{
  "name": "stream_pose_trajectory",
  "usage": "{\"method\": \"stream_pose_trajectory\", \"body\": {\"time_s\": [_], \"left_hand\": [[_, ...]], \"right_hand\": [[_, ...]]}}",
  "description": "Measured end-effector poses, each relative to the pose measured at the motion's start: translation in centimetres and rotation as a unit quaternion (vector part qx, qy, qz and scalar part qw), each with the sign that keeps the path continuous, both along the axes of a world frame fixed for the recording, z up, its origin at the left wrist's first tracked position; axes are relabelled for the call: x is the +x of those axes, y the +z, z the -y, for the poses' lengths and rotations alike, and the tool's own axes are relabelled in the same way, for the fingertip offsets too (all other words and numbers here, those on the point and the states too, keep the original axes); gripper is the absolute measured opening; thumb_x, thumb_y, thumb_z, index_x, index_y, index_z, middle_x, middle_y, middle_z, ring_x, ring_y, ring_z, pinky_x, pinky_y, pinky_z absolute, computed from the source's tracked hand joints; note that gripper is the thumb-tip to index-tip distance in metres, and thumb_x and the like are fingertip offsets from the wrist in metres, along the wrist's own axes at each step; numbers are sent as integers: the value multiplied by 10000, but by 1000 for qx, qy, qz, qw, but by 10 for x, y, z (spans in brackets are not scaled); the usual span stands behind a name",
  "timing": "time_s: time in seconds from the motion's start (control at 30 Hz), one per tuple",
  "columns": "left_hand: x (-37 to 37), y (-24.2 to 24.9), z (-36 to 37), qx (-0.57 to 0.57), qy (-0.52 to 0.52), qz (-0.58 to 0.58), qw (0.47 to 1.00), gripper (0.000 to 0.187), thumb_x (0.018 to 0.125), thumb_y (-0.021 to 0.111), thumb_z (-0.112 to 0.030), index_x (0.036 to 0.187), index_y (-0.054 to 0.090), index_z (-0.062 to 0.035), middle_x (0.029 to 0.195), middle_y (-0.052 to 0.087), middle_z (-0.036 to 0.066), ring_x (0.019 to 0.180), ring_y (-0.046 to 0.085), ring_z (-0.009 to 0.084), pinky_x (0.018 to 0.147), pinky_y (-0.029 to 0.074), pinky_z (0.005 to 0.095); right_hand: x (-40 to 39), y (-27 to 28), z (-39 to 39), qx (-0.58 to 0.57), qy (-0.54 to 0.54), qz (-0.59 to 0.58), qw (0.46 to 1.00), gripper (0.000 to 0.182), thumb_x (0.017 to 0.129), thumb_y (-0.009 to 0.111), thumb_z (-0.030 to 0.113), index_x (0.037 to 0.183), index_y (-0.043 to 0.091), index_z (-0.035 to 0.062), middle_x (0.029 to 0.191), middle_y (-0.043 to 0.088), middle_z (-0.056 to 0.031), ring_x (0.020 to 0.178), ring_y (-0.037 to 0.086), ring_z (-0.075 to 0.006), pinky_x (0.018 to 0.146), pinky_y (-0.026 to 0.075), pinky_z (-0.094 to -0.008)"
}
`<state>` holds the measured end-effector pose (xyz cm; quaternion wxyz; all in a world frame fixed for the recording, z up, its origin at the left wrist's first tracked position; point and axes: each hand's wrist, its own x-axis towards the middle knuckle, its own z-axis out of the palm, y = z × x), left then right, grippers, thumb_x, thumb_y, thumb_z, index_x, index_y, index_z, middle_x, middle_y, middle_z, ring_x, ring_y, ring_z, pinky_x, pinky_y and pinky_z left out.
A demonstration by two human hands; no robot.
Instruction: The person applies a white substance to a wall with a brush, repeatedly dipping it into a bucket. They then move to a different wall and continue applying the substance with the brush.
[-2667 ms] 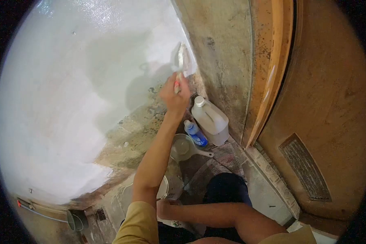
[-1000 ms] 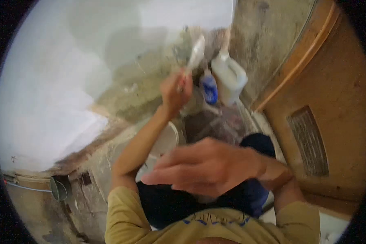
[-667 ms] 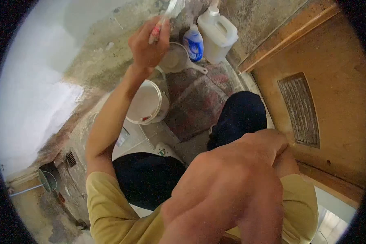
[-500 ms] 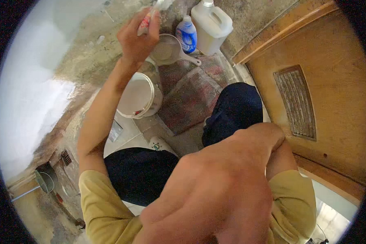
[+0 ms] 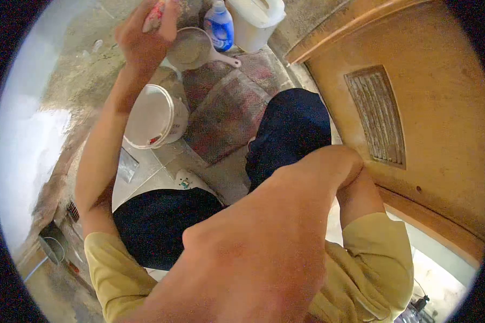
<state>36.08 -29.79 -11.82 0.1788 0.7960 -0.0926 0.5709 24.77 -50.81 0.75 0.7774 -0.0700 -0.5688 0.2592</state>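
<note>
The floor (image 5: 157, 177) carries a bucket (image 5: 179, 119), a reddish mat (image 5: 226, 116) and, it seems, also a dipper (image 5: 195, 51), a bottle (image 5: 219, 29) and a jug (image 5: 253, 28).

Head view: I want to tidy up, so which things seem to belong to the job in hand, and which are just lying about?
Likely in the job:
brush handle, held in the left hand
open white bucket
partly white wall

Probably just lying about:
blue-labelled bottle
plastic jug
long-handled dipper
floor mat
</note>
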Motion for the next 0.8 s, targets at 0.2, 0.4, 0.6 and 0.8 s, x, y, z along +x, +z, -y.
{"method": "stream_pose_trajectory", "body": {"time_s": [0.2,0.4,0.6,0.8], "left_hand": [[9,-5,3,-6,45,-15,999,173,844,674,-83,1004,665,-16,827,700,111,673,673,176,586,530,291],[13,2,9,-54,-2,29,998,200,817,734,-136,1001,700,-66,875,726,86,717,700,170,636,559,273],[22,-6,19,-123,-117,31,985,180,857,640,3,1033,641,45,777,667,141,666,638,150,560,502,264],[18,-8,11,-63,-94,40,993,189,844,640,45,1033,643,47,774,667,134,664,630,143,556,500,253]], "right_hand": [[15,2,7,-44,6,39,998,428,825,522,90,1245,469,23,1068,521,-196,824,587,-344,725,505,-382],[27,5,22,-81,35,79,993,408,821,524,97,1219,471,30,1057,518,-198,834,585,-352,722,505,-390],[22,4,22,-76,30,56,995,388,817,527,104,1194,474,37,1047,515,-200,845,583,-361,720,505,-398],[17,3,13,-66,17,40,997,367,812,529,111,1169,476,44,1036,511,-202,855,581,-369,717,504,-406]]}}
